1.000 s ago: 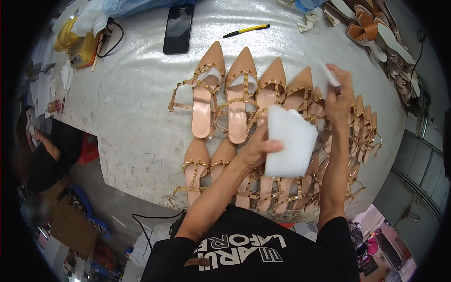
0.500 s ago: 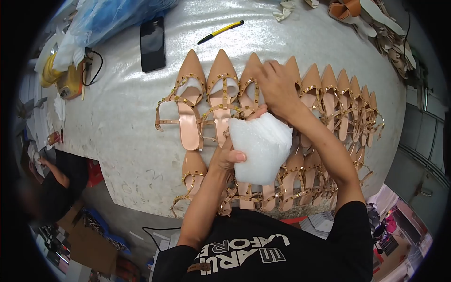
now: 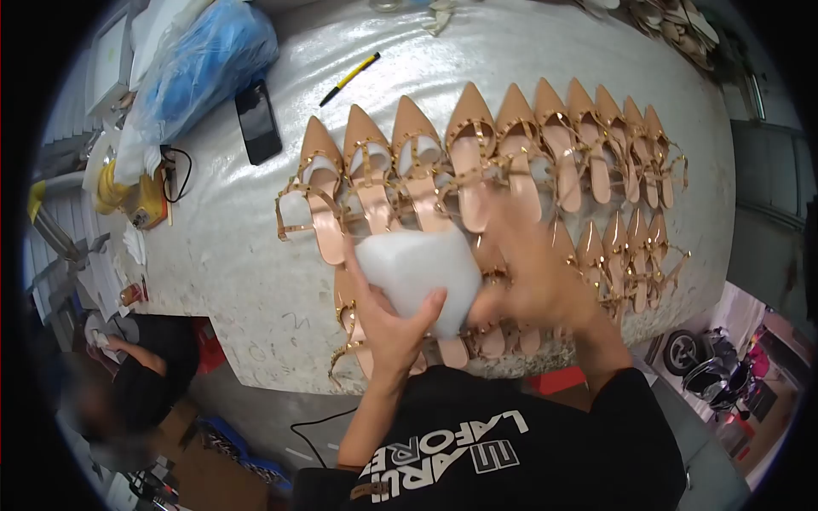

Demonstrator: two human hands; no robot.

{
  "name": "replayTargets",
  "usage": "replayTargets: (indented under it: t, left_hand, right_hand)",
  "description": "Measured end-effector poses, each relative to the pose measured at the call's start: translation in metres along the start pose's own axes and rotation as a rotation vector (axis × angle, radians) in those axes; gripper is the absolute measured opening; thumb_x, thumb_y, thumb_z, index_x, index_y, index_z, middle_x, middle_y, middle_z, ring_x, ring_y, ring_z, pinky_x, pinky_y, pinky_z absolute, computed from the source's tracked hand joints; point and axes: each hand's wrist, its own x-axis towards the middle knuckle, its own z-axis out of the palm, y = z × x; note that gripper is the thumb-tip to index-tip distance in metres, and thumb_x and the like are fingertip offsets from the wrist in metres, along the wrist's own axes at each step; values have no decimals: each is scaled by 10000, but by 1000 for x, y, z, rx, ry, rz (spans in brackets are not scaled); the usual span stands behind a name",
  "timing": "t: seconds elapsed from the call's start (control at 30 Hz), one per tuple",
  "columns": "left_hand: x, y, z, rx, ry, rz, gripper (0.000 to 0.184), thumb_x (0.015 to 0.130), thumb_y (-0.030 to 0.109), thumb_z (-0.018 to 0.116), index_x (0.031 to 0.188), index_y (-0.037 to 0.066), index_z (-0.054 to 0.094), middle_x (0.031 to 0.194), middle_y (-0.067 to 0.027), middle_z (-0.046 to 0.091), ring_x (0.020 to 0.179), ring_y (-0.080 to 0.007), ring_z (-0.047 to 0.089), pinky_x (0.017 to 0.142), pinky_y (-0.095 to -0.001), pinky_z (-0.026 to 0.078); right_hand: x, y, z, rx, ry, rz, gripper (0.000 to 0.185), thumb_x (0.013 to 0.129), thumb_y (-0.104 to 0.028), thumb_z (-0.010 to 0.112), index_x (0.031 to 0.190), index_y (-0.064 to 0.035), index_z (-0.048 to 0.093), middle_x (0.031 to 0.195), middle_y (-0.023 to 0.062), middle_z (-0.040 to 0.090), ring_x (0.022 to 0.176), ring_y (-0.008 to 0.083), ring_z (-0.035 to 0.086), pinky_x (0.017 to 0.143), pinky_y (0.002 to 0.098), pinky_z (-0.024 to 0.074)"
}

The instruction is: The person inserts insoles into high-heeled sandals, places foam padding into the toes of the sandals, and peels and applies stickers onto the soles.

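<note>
My left hand (image 3: 394, 328) is closed around a stack of white foam sheets (image 3: 417, 268), with the thumb on top. Just right of the stack is my right hand (image 3: 541, 264), smeared by motion, so its fingers cannot be made out. Beyond my hands runs a row of tan pointed studded shoes (image 3: 473, 128). White padding (image 3: 320, 169) shows inside the toes of the three leftmost ones. A second row of the same shoes (image 3: 592, 255) lies nearer to me, partly hidden by my hands and the foam.
A black phone (image 3: 257, 123) and a yellow pen (image 3: 349, 79) lie behind the shoes on the table (image 3: 247, 281). A blue plastic bag (image 3: 209, 68) and a yellow device (image 3: 146, 200) are at the left. Another person (image 3: 141, 375) is beyond the left edge.
My right hand has left the third shoe of the back row and come back beside the foam stack. The third shoe now shows white padding. The view has shifted.
</note>
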Motion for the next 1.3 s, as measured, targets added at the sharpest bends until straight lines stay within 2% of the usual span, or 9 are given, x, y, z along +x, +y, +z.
replayTargets:
  t: [0.17, 0.27, 0.47, 0.7, 0.87, 1.0, 1.1, 1.2, 1.3]
  left_hand:
    - [-2, -1, 24, -353, -172, -5, 1461, 607, 470, 948, 1599, 13, -23, 1470, -216, 324, 1336, -321, 415, 1131, -441, 364]
    - [9, -18, 38, 449, -246, 249, 1415, 647, 444, 931, 1590, -9, -21, 1462, -231, 359, 1343, -329, 431, 1122, -442, 376]
    - [62, -32, 89, -648, -403, -373, 868, 783, 227, 742, 1503, 14, 306, 1358, -177, 522, 1230, -307, 562, 1056, -436, 480]
    - [113, -74, 73, -1070, -93, -3, 696, 975, 453, 528, 1528, 79, 332, 1476, -161, 451, 1374, -312, 423, 1171, -476, 325]
    - [115, -83, 65, -1624, -800, -504, 579, 1065, 420, 385, 1515, 58, 340, 1408, -146, 508, 1273, -322, 488, 1112, -472, 383]
    - [134, -115, 73, -1695, -514, -471, 540, 1072, 367, 344, 1506, 48, 363, 1530, -127, 433, 1402, -274, 403, 1136, -446, 364]
    - [137, -103, 67, -1458, -795, -359, 565, 1069, 433, 377, 1478, 43, 380, 1327, -135, 572, 1219, -272, 532, 989, -413, 467]
    - [117, -92, 76, -742, -205, -178, 555, 1052, 408, 405, 1485, 61, 383, 1337, -129, 568, 1229, -260, 536, 1007, -434, 465]
    - [111, -93, 66, -972, -403, -270, 932, 754, 455, 674, 1520, 49, 330, 1436, -160, 491, 1307, -312, 497, 1090, -475, 420]
  right_hand:
    - [-71, 1, 20, -20, 190, 85, 793, 904, -227, 731, 1499, 119, 339, 1191, 228, 477, 981, 305, 537, 850, 386, 482]
    - [-86, 23, 2, -174, 141, -82, 646, 905, -67, 668, 1470, 94, 400, 1149, 219, 555, 996, 327, 592, 861, 369, 489]
    - [12, 73, -128, -368, 689, -137, 413, 807, 112, 571, 1170, -44, 693, 1181, 110, 631, 948, 219, 657, 753, 314, 534]
    - [78, 199, -34, -110, 203, -165, 188, 722, 43, 753, 860, -83, 775, 998, 69, 603, 967, 230, 641, 826, 337, 525]
    - [69, 176, -27, -157, -19, -177, 176, 707, 33, 752, 851, -69, 750, 976, 83, 610, 907, 261, 656, 761, 361, 539]
    - [96, 185, 0, -394, 109, -302, 131, 761, 3, 683, 875, -61, 693, 956, 74, 621, 794, 248, 665, 633, 355, 535]
    - [102, 185, 11, -620, 234, -374, 93, 786, -8, 637, 851, -67, 668, 929, 67, 633, 717, 231, 660, 555, 340, 520]
    - [104, 184, 10, -652, 260, -394, 162, 789, -6, 616, 921, -90, 656, 888, 64, 651, 699, 239, 661, 541, 343, 514]
    - [123, 181, 5, -751, 241, -310, 277, 785, 13, 610, 1046, -81, 621, 993, 100, 650, 798, 273, 672, 558, 351, 544]
